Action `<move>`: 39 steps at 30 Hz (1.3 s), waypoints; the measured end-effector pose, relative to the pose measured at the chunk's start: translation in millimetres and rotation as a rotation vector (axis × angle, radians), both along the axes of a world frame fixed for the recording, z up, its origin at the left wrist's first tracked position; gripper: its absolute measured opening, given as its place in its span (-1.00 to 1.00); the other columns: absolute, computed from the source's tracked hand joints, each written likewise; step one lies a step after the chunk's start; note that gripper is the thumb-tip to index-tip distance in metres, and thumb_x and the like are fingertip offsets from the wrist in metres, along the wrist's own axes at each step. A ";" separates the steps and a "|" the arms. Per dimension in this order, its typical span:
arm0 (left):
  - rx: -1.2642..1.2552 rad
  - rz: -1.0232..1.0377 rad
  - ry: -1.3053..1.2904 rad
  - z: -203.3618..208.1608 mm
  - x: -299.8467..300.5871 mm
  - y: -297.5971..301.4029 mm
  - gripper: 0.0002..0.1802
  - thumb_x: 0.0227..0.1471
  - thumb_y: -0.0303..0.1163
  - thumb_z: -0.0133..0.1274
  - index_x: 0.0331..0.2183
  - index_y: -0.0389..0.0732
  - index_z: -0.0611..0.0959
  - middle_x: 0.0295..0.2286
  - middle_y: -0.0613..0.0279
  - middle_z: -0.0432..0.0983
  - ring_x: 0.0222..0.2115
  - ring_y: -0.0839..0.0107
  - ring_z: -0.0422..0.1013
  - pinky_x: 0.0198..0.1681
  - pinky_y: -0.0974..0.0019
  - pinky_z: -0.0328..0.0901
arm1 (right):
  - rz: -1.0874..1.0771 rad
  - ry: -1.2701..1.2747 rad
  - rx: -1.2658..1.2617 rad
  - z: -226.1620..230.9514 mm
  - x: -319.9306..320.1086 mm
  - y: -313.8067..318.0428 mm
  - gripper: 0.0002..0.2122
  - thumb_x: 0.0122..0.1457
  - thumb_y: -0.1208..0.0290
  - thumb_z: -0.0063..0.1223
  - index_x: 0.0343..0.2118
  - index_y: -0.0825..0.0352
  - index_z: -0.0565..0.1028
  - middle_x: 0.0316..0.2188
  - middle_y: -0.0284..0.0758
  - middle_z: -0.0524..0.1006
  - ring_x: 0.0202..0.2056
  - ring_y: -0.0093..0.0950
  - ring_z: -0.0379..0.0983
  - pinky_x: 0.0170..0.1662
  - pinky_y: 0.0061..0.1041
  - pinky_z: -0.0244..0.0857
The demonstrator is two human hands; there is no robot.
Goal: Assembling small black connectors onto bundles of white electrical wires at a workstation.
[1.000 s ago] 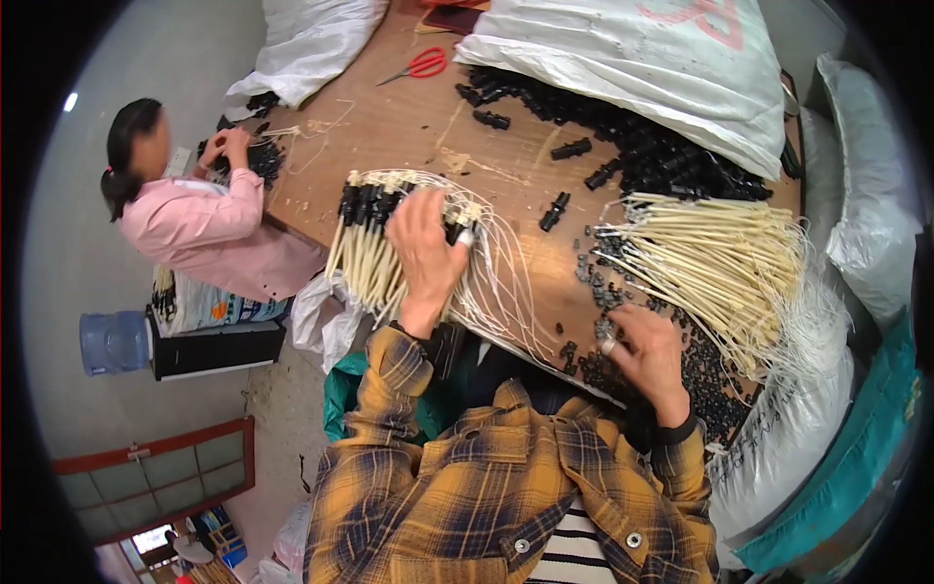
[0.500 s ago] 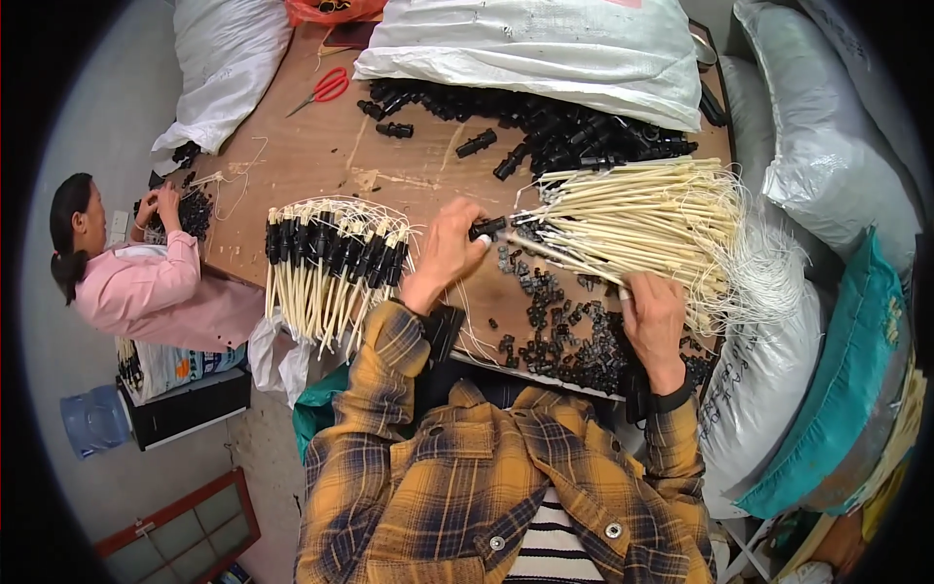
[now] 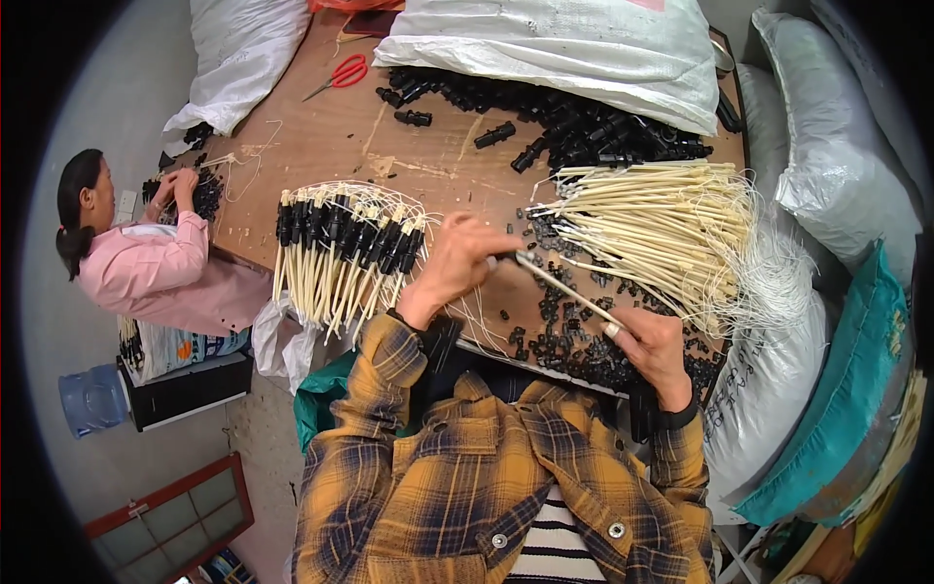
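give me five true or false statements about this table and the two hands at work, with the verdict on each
1. The left hand holds a black piece and the right hand a pale tube. True.
2. The scissors on the table have green handles. False: they are red.
3. The bunch of black-topped tubes lies to the left of the left hand. True.
4. The small dark pieces are gathered in a bowl. False: they lie loose on the table.
5. A co-worker in pink is at the table's left side. True.
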State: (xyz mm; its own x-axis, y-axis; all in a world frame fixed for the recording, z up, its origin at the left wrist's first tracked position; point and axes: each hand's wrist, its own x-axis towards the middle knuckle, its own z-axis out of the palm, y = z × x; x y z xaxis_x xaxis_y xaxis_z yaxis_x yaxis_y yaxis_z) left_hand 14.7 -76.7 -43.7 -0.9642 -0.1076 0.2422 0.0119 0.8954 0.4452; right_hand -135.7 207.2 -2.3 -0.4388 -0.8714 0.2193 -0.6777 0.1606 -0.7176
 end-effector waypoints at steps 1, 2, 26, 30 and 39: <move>-0.002 0.009 -0.001 -0.5 0.0 1.6 -0.64 -0.11 -0.62 0.09 -0.24 -0.01 0.66 -0.32 0.48 0.57 -0.35 0.55 0.45 -0.18 0.49 0.32 | 0.057 -0.026 0.021 0.0 -1.1 -0.5 -0.89 0.05 0.50 0.20 -0.33 0.34 0.61 -0.60 -0.29 0.54 -0.64 -0.46 0.43 -0.54 -0.57 0.26; -0.019 -0.104 0.101 -2.4 -3.5 6.7 -0.62 -0.15 -0.58 0.13 -0.24 0.05 0.65 -0.33 0.48 0.57 -0.41 0.52 0.44 -0.25 0.49 0.34 | 0.073 -0.092 0.091 2.6 -1.5 -2.3 -0.88 0.02 0.48 0.21 -0.34 0.32 0.61 -0.59 -0.29 0.54 -0.61 -0.42 0.46 -0.52 -0.54 0.29; 0.771 0.331 -0.127 18.1 -4.3 76.9 -0.69 -0.15 -0.64 0.06 -0.26 -0.22 0.62 -0.50 0.31 0.49 -0.47 0.48 0.43 -0.42 0.40 0.30 | -0.120 0.082 -0.004 -19.9 38.4 -47.9 -0.80 -0.01 0.43 0.15 -0.27 0.23 0.54 -0.59 -0.25 0.52 -0.57 -0.24 0.49 -0.53 -0.35 0.33; 0.290 0.270 -0.099 22.2 -0.7 72.3 -0.59 -0.17 -0.66 0.01 -0.18 -0.18 0.58 -0.36 0.13 0.50 -0.29 0.11 0.44 -0.25 0.20 0.32 | -0.210 0.108 -0.030 -18.4 34.9 -50.1 -0.84 -0.02 0.45 0.12 -0.33 0.24 0.56 -0.64 -0.23 0.51 -0.60 -0.25 0.49 -0.54 -0.34 0.33; 0.250 0.143 -0.118 23.3 -9.2 82.6 -0.59 -0.19 -0.66 -0.03 -0.20 -0.17 0.57 -0.39 0.07 0.50 -0.31 0.04 0.44 -0.30 0.11 0.32 | -0.154 -0.015 0.012 -25.9 34.2 -52.1 -0.87 0.03 0.43 0.10 -0.32 0.25 0.55 -0.61 -0.19 0.52 -0.56 -0.22 0.50 -0.50 -0.31 0.34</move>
